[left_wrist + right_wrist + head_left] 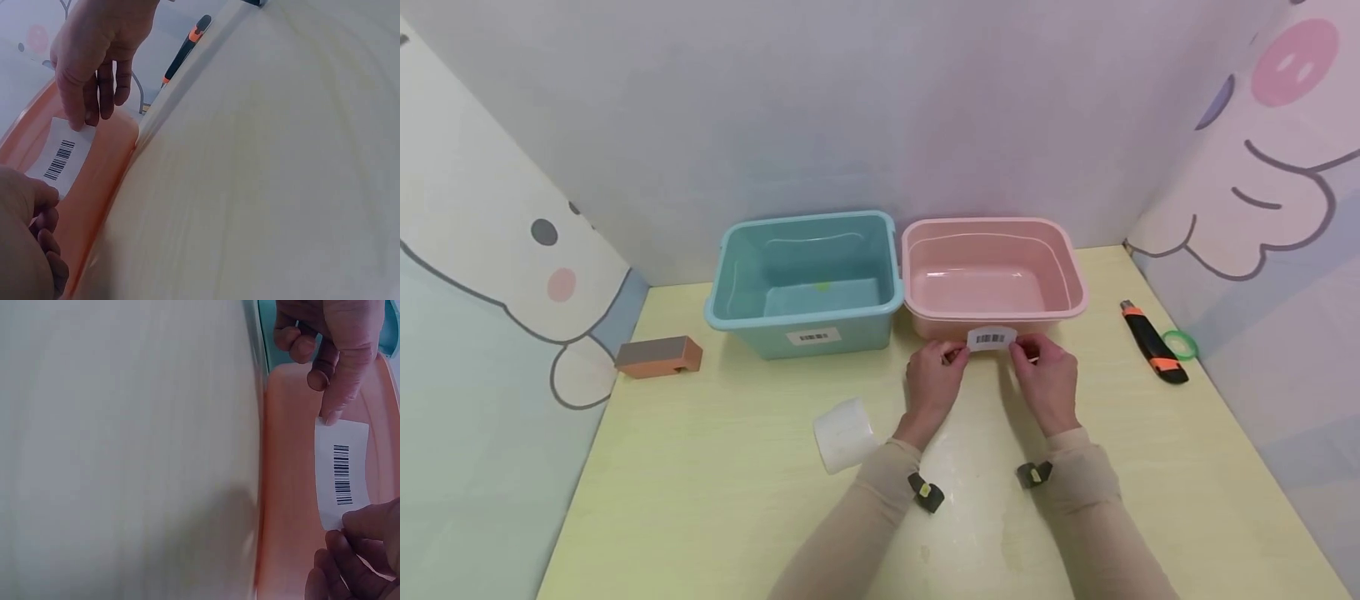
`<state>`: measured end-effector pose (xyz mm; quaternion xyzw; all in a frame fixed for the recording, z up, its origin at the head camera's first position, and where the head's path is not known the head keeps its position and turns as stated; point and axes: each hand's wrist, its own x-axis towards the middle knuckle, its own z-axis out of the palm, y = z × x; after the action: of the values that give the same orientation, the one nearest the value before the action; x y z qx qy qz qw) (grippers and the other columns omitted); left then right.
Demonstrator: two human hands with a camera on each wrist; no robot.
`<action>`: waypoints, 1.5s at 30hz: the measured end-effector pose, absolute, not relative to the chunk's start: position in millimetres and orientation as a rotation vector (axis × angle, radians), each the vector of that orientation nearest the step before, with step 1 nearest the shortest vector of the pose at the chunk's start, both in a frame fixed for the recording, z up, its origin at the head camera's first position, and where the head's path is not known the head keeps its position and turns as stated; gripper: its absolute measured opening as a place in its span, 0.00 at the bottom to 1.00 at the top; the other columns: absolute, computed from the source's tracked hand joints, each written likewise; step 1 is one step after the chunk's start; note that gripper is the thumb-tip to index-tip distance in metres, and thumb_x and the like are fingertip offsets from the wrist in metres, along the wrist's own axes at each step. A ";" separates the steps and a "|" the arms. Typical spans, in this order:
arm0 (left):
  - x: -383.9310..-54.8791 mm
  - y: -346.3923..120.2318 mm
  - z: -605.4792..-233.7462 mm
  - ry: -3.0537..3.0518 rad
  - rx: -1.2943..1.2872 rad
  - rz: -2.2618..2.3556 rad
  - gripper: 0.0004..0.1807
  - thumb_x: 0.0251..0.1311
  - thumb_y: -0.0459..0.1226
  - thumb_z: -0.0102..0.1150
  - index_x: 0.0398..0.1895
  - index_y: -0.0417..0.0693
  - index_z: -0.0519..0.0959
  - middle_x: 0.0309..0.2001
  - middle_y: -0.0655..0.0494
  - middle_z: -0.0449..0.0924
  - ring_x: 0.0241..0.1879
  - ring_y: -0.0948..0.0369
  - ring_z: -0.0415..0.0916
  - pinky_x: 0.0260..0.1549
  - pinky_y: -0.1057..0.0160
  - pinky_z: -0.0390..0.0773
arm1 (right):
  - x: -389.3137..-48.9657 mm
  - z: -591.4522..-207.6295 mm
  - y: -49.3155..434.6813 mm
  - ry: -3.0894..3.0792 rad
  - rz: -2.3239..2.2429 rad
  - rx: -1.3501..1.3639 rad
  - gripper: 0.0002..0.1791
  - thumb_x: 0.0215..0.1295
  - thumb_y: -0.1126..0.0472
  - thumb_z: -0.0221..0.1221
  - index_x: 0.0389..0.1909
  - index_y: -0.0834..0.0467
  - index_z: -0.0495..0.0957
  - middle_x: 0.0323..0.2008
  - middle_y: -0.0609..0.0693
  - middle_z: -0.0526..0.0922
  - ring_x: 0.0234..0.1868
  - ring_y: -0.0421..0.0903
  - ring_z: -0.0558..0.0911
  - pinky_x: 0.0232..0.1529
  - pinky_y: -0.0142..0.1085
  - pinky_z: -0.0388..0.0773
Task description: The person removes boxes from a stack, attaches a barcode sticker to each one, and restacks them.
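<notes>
A white barcode label (991, 338) is stretched between both hands at the front wall of the pink basin (992, 316). My left hand (934, 379) pinches the label's left end between thumb and finger. At the other end, my right hand (1049, 379) pinches the right corner. In the left wrist view the label (60, 157) bows slightly, its printed side facing out. The right wrist view shows the label (342, 475) overlapping the basin wall (290, 487), thumbs on its face and the fingers behind partly hidden.
A blue-green basin (805, 321) with a barcode label (814, 337) on its front stands left of the pink one. Nearer lies a white cylindrical roll (844, 435). An orange block with a grey top (658, 358) sits far left; a utility knife (1152, 342) and green ring (1189, 355) lie right.
</notes>
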<state>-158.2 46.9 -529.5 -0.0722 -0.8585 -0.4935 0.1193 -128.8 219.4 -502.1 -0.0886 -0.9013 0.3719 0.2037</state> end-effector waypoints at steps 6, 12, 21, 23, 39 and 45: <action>-162.4 48.2 -532.7 -2.491 -0.181 -1.442 0.05 0.65 0.41 0.73 0.34 0.51 0.91 0.29 0.61 0.85 0.30 0.65 0.79 0.31 0.65 0.76 | -132.2 -501.5 219.2 -2.501 1.007 -0.222 0.08 0.71 0.64 0.65 0.40 0.67 0.87 0.36 0.62 0.90 0.35 0.58 0.88 0.38 0.48 0.80; -164.5 49.9 -531.1 -2.495 -0.163 -1.437 0.05 0.65 0.41 0.72 0.34 0.51 0.91 0.30 0.62 0.84 0.31 0.63 0.79 0.32 0.63 0.77 | -136.1 -504.0 222.0 -2.495 1.001 -0.235 0.09 0.70 0.64 0.65 0.40 0.67 0.88 0.34 0.63 0.89 0.34 0.59 0.87 0.39 0.49 0.78; -166.5 53.3 -530.7 -2.504 -0.157 -1.441 0.05 0.65 0.41 0.72 0.34 0.51 0.91 0.31 0.61 0.84 0.32 0.62 0.80 0.33 0.60 0.79 | -141.8 -504.9 223.8 -2.471 1.021 -0.263 0.10 0.69 0.62 0.65 0.37 0.66 0.88 0.30 0.61 0.88 0.31 0.55 0.82 0.36 0.43 0.72; -167.1 53.6 -530.5 -2.502 -0.156 -1.440 0.05 0.65 0.41 0.71 0.34 0.50 0.91 0.30 0.61 0.84 0.32 0.61 0.80 0.33 0.60 0.79 | -143.0 -504.9 223.7 -2.469 1.023 -0.269 0.10 0.70 0.62 0.65 0.37 0.66 0.88 0.30 0.60 0.88 0.30 0.54 0.81 0.36 0.42 0.71; -169.9 54.6 -530.4 -2.463 -0.152 -1.468 0.07 0.66 0.39 0.70 0.30 0.50 0.89 0.25 0.63 0.83 0.27 0.65 0.77 0.31 0.63 0.77 | -150.0 -509.1 225.4 -2.493 0.996 -0.266 0.12 0.71 0.59 0.65 0.36 0.65 0.89 0.28 0.60 0.88 0.28 0.55 0.82 0.34 0.43 0.71; -171.0 54.9 -532.7 -2.465 -0.135 -1.448 0.07 0.66 0.40 0.70 0.30 0.52 0.89 0.24 0.64 0.82 0.27 0.66 0.77 0.30 0.63 0.77 | -148.1 -507.2 225.6 -2.519 0.991 -0.325 0.18 0.72 0.52 0.65 0.34 0.65 0.89 0.29 0.59 0.89 0.31 0.56 0.84 0.34 0.43 0.72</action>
<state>-171.0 54.9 -532.7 -0.0468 -0.8528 -0.5011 0.1395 -148.1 225.6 -507.2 -0.1165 -0.9042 0.3555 0.2061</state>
